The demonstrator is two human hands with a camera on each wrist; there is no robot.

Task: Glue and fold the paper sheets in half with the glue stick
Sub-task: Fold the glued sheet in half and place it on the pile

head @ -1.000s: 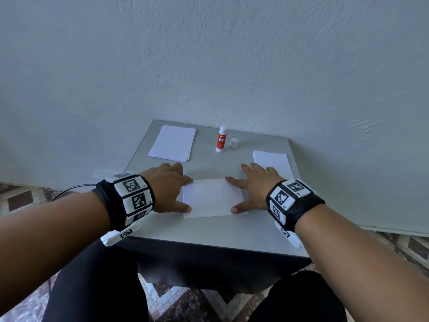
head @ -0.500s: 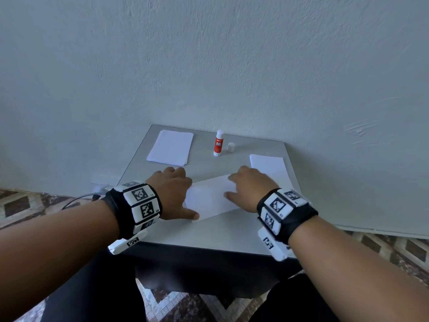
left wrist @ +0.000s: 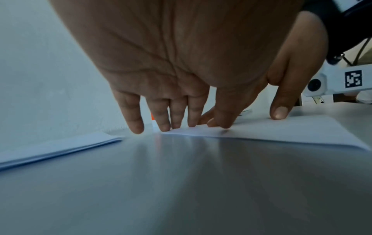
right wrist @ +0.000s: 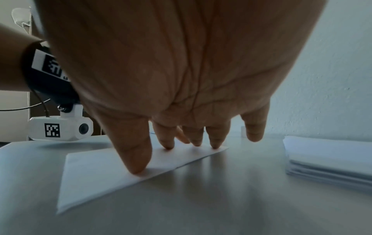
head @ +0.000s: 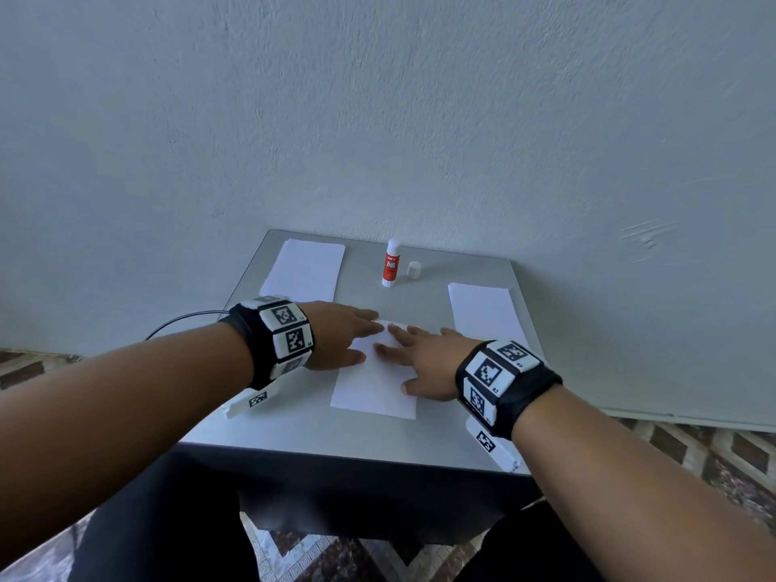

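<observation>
Since a second ago we've spun the folded sheet (head: 373, 382) round from lying sideways to lying lengthways, and both hands have slid up toward its far end. Using the glue stick (head: 391, 262) as our landmark: the folded sheet sits on the table (head: 294, 430) well in front of it, toward us. The stick stands upright with its cap (head: 414, 270) off, just to its right. A stack of fresh sheets (head: 303, 268) lies left of the stick, and a pile of what look like finished ones (head: 483, 312) to its front-right.

Our left hand (head: 342, 333) and right hand (head: 424, 359) are both flat, fingers straight and spread a bit, fingertips pressing the paper near its far edge, gripping nothing. The right thumb (right wrist: 135, 155) pins the sheet's right edge.

We reckon we're at the pressing-down step for this sheet. Next move probably calls for sliding it to the pile on the stick's front-right, then pulling a fresh sheet from the stack
</observation>
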